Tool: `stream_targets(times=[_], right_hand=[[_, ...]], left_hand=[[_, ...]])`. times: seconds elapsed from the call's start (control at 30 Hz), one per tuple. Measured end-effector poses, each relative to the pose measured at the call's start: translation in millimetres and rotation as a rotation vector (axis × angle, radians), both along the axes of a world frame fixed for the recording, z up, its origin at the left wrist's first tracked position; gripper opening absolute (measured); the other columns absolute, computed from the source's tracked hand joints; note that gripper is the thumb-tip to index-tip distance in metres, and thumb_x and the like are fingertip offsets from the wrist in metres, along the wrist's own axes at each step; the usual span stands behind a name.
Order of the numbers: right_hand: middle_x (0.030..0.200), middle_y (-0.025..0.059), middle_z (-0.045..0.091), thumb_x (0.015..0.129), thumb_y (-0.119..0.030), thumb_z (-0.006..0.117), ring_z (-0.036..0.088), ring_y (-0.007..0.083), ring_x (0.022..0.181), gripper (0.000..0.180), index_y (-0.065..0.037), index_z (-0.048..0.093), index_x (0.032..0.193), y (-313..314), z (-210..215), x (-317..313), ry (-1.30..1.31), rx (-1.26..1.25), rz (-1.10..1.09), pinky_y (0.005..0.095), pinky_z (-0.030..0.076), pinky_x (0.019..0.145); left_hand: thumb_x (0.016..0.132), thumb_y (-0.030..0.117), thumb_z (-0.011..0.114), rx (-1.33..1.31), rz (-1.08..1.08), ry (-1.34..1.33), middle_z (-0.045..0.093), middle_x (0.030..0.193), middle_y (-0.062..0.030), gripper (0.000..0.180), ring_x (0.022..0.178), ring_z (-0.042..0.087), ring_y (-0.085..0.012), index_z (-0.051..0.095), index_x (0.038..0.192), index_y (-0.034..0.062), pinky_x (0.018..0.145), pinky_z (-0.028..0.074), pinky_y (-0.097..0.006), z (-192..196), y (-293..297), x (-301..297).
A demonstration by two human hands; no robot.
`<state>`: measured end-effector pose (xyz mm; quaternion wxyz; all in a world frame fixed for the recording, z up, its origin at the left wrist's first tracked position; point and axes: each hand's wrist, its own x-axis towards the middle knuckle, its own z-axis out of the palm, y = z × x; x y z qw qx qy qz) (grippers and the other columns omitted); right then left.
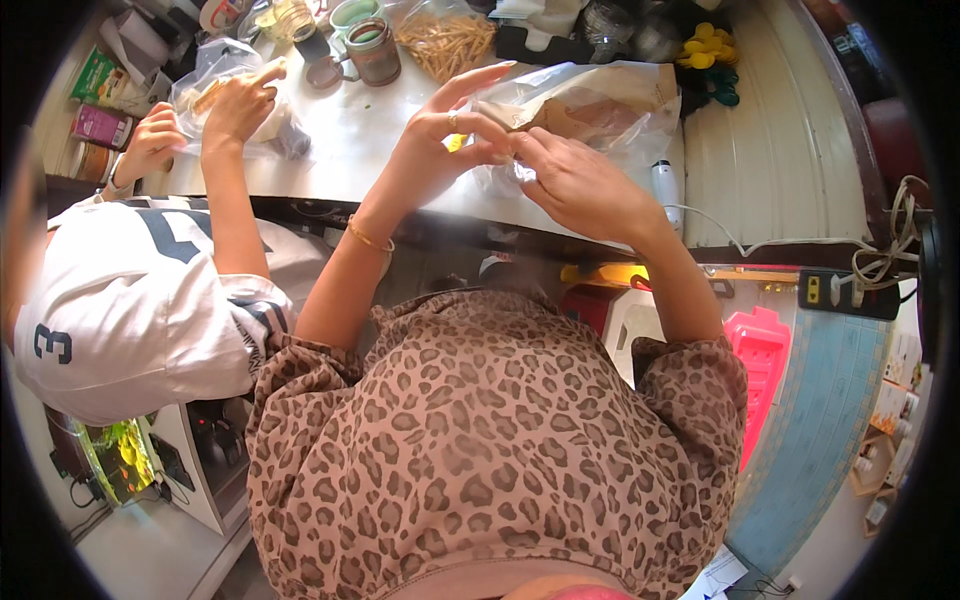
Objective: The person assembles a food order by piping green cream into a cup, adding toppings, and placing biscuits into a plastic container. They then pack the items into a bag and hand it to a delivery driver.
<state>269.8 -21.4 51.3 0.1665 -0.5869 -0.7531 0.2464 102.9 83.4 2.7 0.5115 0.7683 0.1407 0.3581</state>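
Observation:
Over the front part of the white table, my two hands meet fingertip to fingertip. My left hand (440, 150) pinches with some fingers curled in and others stretched out; a ring is on it. My right hand (585, 190) is closed, its thumb and fingers pressed together against the left fingertips. What lies between them is too small or hidden to name. Right behind and under them spreads a clear plastic bag (645, 90) with brown, paper-like material (570, 112) in it. A bit of crinkled clear plastic shows below the fingertips. Something small and yellow peeks out beside my left hand.
At left a co-worker's hands (238, 108) handle a plastic bag (205, 70). Farther back stand a glass mug (372, 52) and a bag of tan sticks (445, 40). Yellow scoop-like pieces (708, 45) lie back right. A white corded device (664, 183) rests near the table edge.

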Motion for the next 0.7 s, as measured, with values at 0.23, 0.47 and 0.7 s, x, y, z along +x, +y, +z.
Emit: stream_targets(times=[0.23, 0.47, 0.7], right_hand=[[0.078, 0.0114, 0.062, 0.085, -0.017, 0.054, 0.058, 0.0262, 0.081, 0.016, -0.004, 0.061, 0.085, -15.2, -24.8, -5.0, 0.053, 0.27, -0.008, 0.0373, 0.044, 0.075], [0.077, 0.0089, 0.056, 0.077, -0.032, 0.065, 0.053, 0.0262, 0.081, 0.026, -0.009, 0.066, 0.089, -25.4, 26.6, 41.3, -0.318, 0.135, -0.019, 0.0387, 0.037, 0.082], [0.078, 0.0047, 0.055, 0.07, -0.015, 0.069, 0.054, 0.0236, 0.083, 0.012, -0.007, 0.06, 0.076, -17.1, 47.3, 55.5, -0.014, 0.226, -0.138, 0.038, 0.04, 0.079]], left_hand=[[0.066, -0.003, 0.069, -0.006, -0.065, 0.026, 0.039, 0.137, -0.0127, 0.015, 0.128, 0.036, -0.0296, 0.064, 0.076, 0.0072, 0.105, 0.026, -0.05, 6.9, -1.4, -7.8], [0.066, 0.008, 0.072, 0.001, -0.06, 0.145, 0.045, 0.133, -0.0109, 0.011, 0.125, 0.039, -0.0275, 0.066, 0.075, 0.0103, 0.103, 0.03, -0.042, 21.4, 4.5, -39.7], [0.07, 0.019, 0.063, 0.349, 0.042, 0.358, 0.049, 0.126, -0.0146, 0.037, 0.114, 0.049, -0.0296, 0.058, 0.103, 0.0055, 0.097, 0.038, -0.038, 57.1, 11.0, 13.2]])
